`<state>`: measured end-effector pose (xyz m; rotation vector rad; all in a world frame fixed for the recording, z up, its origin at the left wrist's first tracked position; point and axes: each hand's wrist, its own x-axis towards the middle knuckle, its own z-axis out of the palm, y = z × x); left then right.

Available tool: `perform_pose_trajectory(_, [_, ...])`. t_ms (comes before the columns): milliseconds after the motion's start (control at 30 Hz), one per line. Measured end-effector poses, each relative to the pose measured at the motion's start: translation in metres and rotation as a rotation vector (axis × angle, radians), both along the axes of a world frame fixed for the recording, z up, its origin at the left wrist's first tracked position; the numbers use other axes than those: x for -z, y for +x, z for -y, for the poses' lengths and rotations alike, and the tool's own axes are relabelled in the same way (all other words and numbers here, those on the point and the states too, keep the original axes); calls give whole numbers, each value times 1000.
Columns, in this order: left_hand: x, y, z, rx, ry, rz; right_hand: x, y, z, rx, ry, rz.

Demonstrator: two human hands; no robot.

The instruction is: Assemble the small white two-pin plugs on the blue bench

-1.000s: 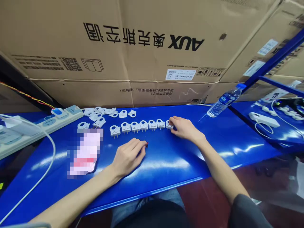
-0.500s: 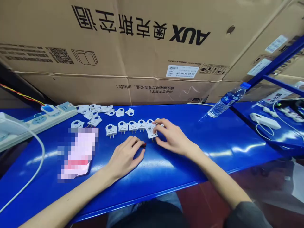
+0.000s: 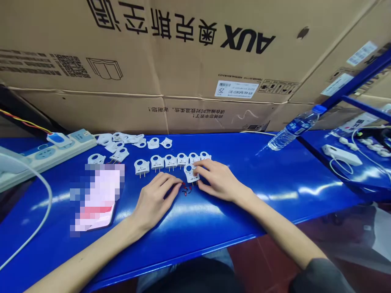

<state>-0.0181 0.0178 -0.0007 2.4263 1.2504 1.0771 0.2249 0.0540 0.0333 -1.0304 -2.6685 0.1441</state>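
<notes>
A row of small white plug pieces (image 3: 171, 161) lies on the blue table (image 3: 275, 179). My right hand (image 3: 218, 180) pinches one white plug piece (image 3: 191, 174) just in front of that row. My left hand (image 3: 155, 199) rests on the table beside it, fingers curled, fingertips touching small red parts (image 3: 186, 189) under the plug piece. Whether the left fingers grip those parts I cannot make out.
More loose white plug pieces (image 3: 122, 142) lie at the back left beside a power strip (image 3: 45, 152) with a white cable (image 3: 36, 219). A phone (image 3: 97, 199) lies left of my hands. A water bottle (image 3: 293, 128) lies at the right. Large cardboard boxes (image 3: 183, 61) stand behind the table.
My right hand took a plug piece from the row's right end and brought it left and nearer, to my left fingertips. The left hand barely moved.
</notes>
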Motion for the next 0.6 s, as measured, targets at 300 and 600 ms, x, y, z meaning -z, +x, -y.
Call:
perform_pose_trajectory(300, [-3,-1,-3,-75,-66,137,2,-4,3,-39,-3,2])
perform_pose_trajectory(600, [-1,0,-2,-47,-9,95,3,-5,4,-45,7,16])
